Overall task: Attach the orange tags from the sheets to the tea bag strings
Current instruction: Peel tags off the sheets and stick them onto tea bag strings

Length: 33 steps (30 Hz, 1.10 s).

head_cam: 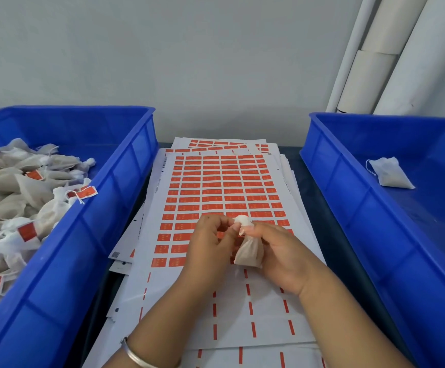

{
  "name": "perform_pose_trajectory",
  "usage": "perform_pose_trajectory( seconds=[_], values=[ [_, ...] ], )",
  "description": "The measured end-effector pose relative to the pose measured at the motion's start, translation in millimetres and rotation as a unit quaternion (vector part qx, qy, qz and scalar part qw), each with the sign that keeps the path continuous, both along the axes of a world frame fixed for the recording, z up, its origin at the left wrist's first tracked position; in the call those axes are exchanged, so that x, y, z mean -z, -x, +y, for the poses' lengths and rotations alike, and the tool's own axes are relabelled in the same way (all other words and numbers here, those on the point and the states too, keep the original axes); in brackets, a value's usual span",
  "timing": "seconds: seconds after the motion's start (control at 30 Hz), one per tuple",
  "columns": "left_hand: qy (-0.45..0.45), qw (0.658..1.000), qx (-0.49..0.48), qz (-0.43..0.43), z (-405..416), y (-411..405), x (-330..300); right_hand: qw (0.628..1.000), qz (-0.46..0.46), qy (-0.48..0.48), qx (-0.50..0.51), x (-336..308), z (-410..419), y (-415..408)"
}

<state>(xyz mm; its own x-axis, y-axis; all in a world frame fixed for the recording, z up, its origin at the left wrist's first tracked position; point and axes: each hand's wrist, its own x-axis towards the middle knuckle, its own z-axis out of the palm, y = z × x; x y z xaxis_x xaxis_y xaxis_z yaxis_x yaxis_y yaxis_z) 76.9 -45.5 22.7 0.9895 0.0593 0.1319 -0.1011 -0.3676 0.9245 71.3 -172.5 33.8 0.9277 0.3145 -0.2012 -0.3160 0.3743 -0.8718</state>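
**Tea bag held over the tag sheet**

While both hands meet above the top sheet of orange tags, the right hand closes around a tea bag, the bag's filled body hanging under the fingers toward the near end of the sheet and its white gathered top sticking up past the fingertips; the left hand pinches at that white top with thumb and fingers closed, though whether it grips the string itself is too small to tell; a silver bangle circles the left wrist. The sheet lies on a loose stack of like sheets, fanned out beyond its far end; its far part carries full rows of orange tags, while the near part, below the hands, shows only thin orange dashes on white backing. Left of the sheet stands a blue bin heaped with tea bags, several bearing orange tags; right of the sheet stands a second blue bin holding a single untagged tea bag near its far end. Beyond that bin, white rolls lean against the wall.
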Motion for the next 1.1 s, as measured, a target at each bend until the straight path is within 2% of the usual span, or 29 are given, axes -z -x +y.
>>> perform_pose_trajectory(
  seconds=[0.13, 0.27, 0.4, 0.67, 0.83, 0.97, 1.1],
  values=[
    [-0.008, 0.998, -0.030, -0.051, 1.4, -0.1, -1.9, 0.999, -0.001, 0.031, 0.037, 1.9, 1.3, -3.3],
    [0.022, 0.998, 0.017, -0.049, 1.4, 4.5, -3.7, 0.993, -0.013, 0.077, 0.084, 2.6, 1.0, -2.9],
    [-0.034, 0.997, 0.017, -0.063, 1.2, 4.1, -1.0, 0.988, -0.026, 0.123, 0.087, 3.5, 0.4, -1.9],
    [-0.040, 0.999, 0.016, -0.025, 8.3, -1.6, -1.5, 0.985, -0.017, 0.131, 0.108, 5.4, -2.2, -3.3],
    [0.001, 1.000, -0.006, -0.002, 6.9, -1.4, 2.1, 0.979, -0.030, 0.168, 0.114, 3.8, 0.9, -2.4],
    [0.077, 0.997, -0.030, 0.004, 11.0, -2.5, -2.4, 0.977, -0.017, 0.169, 0.127, 5.4, 1.3, -4.7],
    [0.062, 0.996, 0.066, 0.019, 11.3, -0.2, -4.8, 0.977, -0.028, 0.166, 0.129, 5.2, -0.5, -4.4]
  ],
)
